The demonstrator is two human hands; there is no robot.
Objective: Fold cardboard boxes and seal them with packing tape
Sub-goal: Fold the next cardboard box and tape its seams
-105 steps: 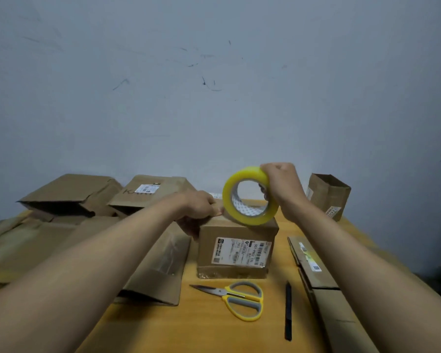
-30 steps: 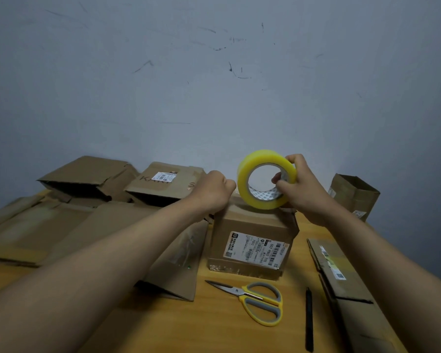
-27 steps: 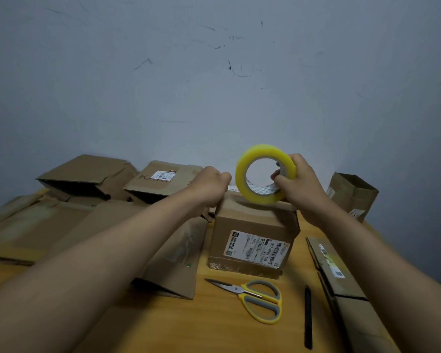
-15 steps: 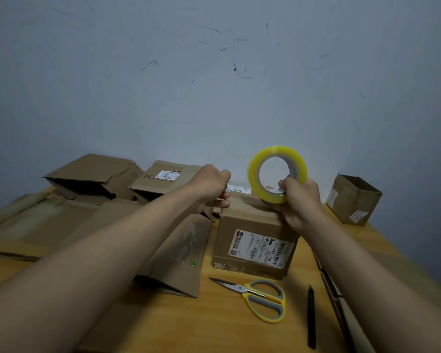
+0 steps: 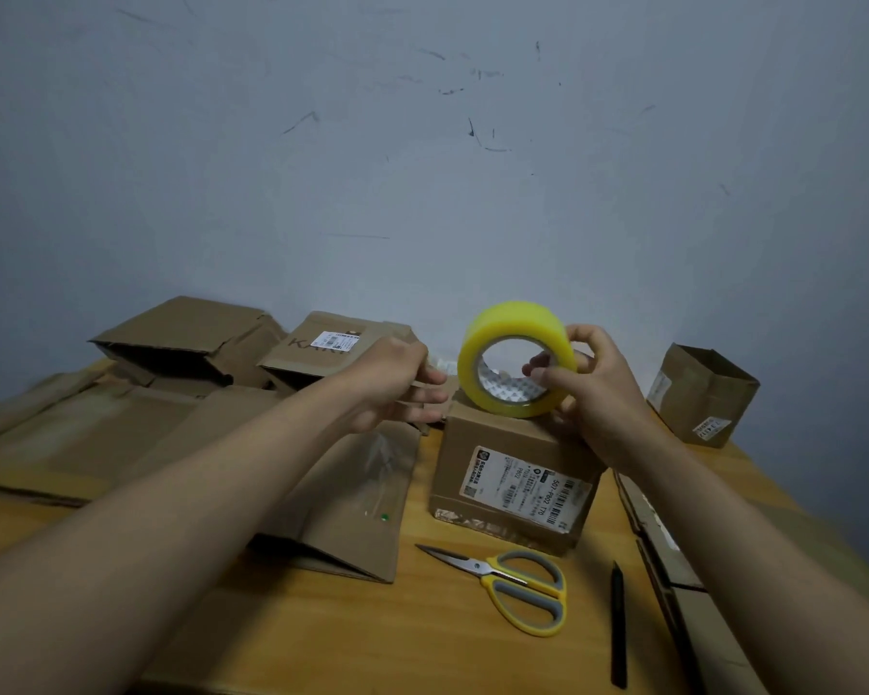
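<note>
Gripping the roll of tape (image 5: 515, 358), the right hand (image 5: 593, 393) has its fingers pushed through the hole of the roll and its thumb curled over the outer side. The roll is yellow and a little see-through, with a pale inner ring that has a printed pattern. It stands on its edge, and its low side touches the top of a closed cardboard box (image 5: 512, 474).

The left hand (image 5: 392, 383) is just beside the roll, at the far left corner of the box. Its fingers are curled and pinched together near the tape; if a loose end of tape is between them, I cannot tell.

The box is brown and plain, with a white shipping label (image 5: 523, 486) with barcodes on the side facing the camera. It stands in the middle of a wooden table (image 5: 422, 644).

In front of the box lie scissors (image 5: 518, 589) with yellow and grey handles, and a black pen (image 5: 618, 624) is to the right of them. Flattened boxes (image 5: 96, 433) lie on the left side. A small open box (image 5: 703, 393) stands at the far right, well apart.
</note>
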